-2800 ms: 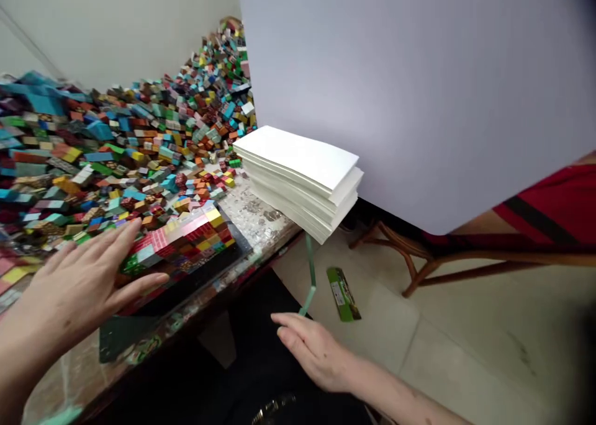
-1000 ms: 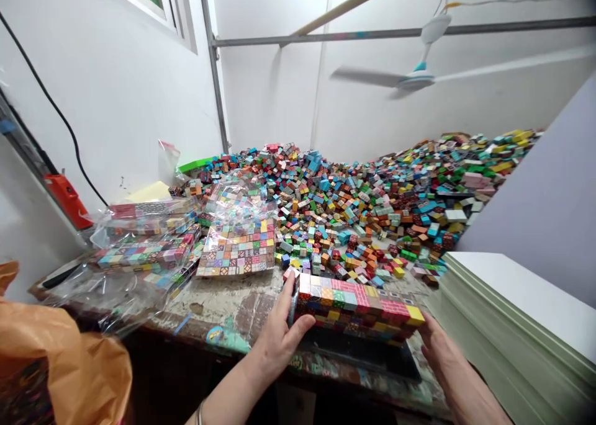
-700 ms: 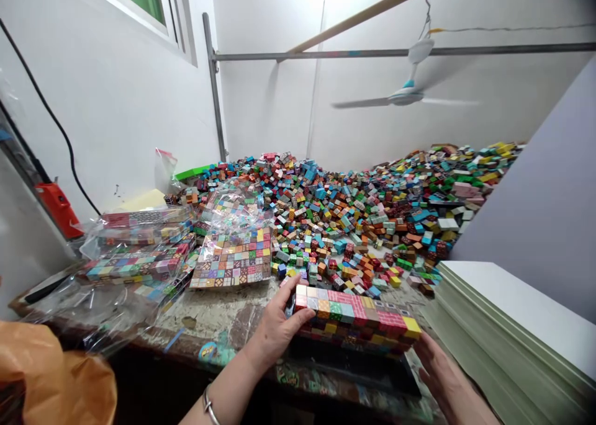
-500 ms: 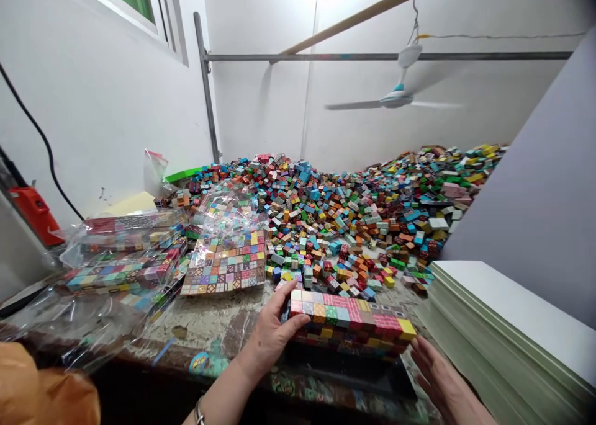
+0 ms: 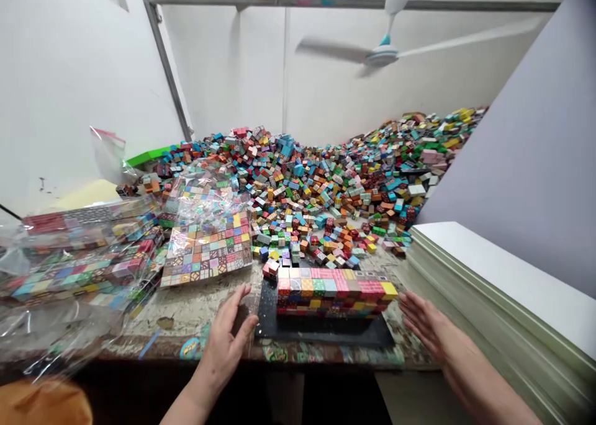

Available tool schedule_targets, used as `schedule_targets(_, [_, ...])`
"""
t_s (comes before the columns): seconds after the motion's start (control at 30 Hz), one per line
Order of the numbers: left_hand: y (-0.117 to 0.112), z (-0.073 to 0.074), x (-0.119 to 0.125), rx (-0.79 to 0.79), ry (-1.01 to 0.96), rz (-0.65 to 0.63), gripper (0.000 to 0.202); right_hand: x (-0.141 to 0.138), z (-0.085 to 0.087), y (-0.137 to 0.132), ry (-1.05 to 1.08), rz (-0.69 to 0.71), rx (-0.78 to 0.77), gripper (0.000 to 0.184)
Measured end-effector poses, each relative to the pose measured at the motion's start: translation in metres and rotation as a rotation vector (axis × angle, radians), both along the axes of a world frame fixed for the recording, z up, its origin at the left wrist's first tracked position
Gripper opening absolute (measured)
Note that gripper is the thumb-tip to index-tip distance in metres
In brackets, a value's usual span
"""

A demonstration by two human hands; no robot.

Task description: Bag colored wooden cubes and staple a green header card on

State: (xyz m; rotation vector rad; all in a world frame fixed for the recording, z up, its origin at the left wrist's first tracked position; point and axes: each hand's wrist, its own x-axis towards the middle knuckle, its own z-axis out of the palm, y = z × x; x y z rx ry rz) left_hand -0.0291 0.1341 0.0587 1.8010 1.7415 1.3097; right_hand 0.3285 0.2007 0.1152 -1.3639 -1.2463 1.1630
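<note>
A long block stack (image 5: pixel 336 293), built of small patterned cubes in red, yellow, green and white, rests on a black tray (image 5: pixel 321 332) near the table's front edge. To its left is my left hand (image 5: pixel 228 329), fingers apart and holding nothing. My right hand (image 5: pixel 423 319) lies off the stack's right end, fingers stretched out, with no thing in it. Neither hand appears to touch the stack. A few loose cubes (image 5: pixel 271 267) sit at the tray's back left corner. Left of the tray lies a printed sheet of coloured squares (image 5: pixel 209 249).
A large heap of small coloured blocks (image 5: pixel 321 183) covers the back of the table. Clear plastic bags with block sets (image 5: pixel 88 257) lie at left. Pale stacked boards (image 5: pixel 493 288) stand at right beside a leaning panel (image 5: pixel 503 133). A fan (image 5: pixel 382 55) spins above.
Both hands have come off the block stack and moved apart to either side. The stack now rests farther back on the black tray. The view has tilted down and shifted right.
</note>
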Motion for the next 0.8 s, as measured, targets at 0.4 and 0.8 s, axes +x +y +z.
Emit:
schedule_targets(0.4, [-0.004, 0.003, 0.040, -0.137, 0.154, -0.204, 0.064, -0.033, -0.004, -0.017, 0.052, 0.072, -0.189, 0.070])
schedule_targets(0.8, [-0.004, 0.021, 0.044, -0.016, 0.170, -0.097, 0.072, -0.022, -0.012, -0.009, -0.187, 0.130, 0.001, 0.087])
